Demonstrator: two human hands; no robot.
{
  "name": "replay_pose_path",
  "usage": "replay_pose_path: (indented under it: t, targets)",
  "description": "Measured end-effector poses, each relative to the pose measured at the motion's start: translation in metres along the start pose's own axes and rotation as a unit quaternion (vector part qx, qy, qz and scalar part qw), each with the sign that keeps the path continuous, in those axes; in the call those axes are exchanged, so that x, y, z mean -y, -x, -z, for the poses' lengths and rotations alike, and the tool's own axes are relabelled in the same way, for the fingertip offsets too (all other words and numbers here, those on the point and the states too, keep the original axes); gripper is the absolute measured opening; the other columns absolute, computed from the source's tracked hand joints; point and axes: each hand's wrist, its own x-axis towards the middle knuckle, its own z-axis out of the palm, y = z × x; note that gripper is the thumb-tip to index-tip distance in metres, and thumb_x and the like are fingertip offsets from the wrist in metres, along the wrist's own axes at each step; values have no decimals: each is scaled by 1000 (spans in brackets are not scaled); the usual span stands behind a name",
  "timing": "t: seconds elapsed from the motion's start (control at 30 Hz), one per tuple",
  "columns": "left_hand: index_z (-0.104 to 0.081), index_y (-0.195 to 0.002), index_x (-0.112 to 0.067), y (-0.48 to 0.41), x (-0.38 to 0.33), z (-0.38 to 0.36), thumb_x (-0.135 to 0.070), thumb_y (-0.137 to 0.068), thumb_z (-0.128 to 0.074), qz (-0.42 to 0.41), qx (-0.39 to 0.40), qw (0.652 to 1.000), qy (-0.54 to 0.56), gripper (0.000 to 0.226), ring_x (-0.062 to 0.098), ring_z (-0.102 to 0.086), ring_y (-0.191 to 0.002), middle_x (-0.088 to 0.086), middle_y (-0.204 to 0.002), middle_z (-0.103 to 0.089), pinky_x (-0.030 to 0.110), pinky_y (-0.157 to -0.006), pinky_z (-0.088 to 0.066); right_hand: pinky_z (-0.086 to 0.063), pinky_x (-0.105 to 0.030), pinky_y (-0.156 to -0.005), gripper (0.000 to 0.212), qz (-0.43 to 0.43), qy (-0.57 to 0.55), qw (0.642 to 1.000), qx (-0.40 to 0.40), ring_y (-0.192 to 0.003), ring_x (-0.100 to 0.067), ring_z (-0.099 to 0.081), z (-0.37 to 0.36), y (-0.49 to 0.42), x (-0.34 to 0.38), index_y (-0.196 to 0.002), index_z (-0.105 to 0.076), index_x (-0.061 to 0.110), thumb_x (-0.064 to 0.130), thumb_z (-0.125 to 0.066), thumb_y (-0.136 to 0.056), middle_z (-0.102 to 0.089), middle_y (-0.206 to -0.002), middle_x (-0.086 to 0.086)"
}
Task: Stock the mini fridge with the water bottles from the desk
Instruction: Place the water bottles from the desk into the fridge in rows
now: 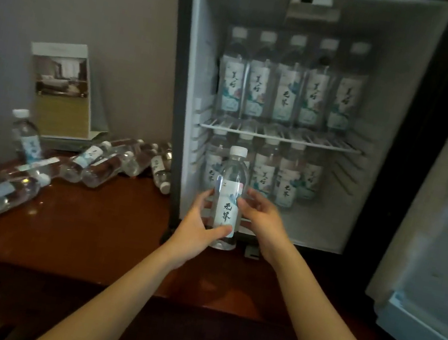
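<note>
Step in hand: loading one more bottle, mid-carry at the mouth of the mini fridge [394, 139]. The held bottle [228, 197] is upright, cap at 12 o'clock, label facing the camera, in front of the lower compartment's left half. Left hand [197, 226] grips it from 9 o'clock, thumb wrapped across the lower label. Right hand [262, 216] sits at 3 o'clock of the bottle, fingers [242, 202] loosely spread at the label edge; touching or just beside, can't tell, but not wrapped round it. Above the wire shelf [281, 136] the top row [288, 85] is full across. The lower row [288, 177] stands at the back, with bare floor in front of it and toward 3 o'clock. Next move, my read: push in under the shelf without clipping the cap, and set it upright ahead of the back row without knocking it. Plenty left to do: loose bottles [105, 162] lie on the worktop [107, 224] at 9 o'clock of the hands, mostly on their sides. Door [447, 207] stands open at 3 o'clock.
</note>
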Motion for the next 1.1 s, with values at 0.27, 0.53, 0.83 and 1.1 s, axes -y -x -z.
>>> replay_pose_path:
  t: [0.27, 0.53, 0.83, 1.1]
  targets:
    - [-23, -124, -53, -36, -4, -71, -10, -78, -72, -45, 68, 996, 41, 79, 7, -54, -112, -12, -133, -39, 31, -87, -52, -43, -39, -102, 48, 9, 14, 991, -133, -120, -24, -52, 55, 4, 13, -136, -47, 13, 13, -60, -90, -57, -127, -10]
    - [-23, -130, -46, -62, -3, -128, -8, -77, -73, -76, 120, 989, 43, 82, -6, -48, -113, -26, -124, -38, 18, -83, -50, -49, -24, -92, 47, 50, -10, 972, -231, -107, -8, -57, 95, 3, 6, -136, -47, 15, 10, -58, -90, -57, -128, 1]
    - [-21, -137, -26, -82, 4, -157, -11, -79, -72, -71, 121, 990, 17, 80, 2, -48, -117, -10, -128, -40, 16, -90, -44, -43, -8, -79, 42, 52, -25, 938, -342, -93, 4, -52, 100, -17, -14, -134, -49, 19, 8, -52, -94, -57, -130, 0]
    - [-26, -139, -17, -89, 8, -163, -12, -80, -71, -95, 86, 991, -27, 74, 14, -47, -125, -1, -134, -46, 38, -102, -44, -34, -17, -97, 45, 39, -20, 927, -373, -113, -2, -44, 96, -20, -35, -129, -54, 16, -7, -40, -93, -54, -128, 5]
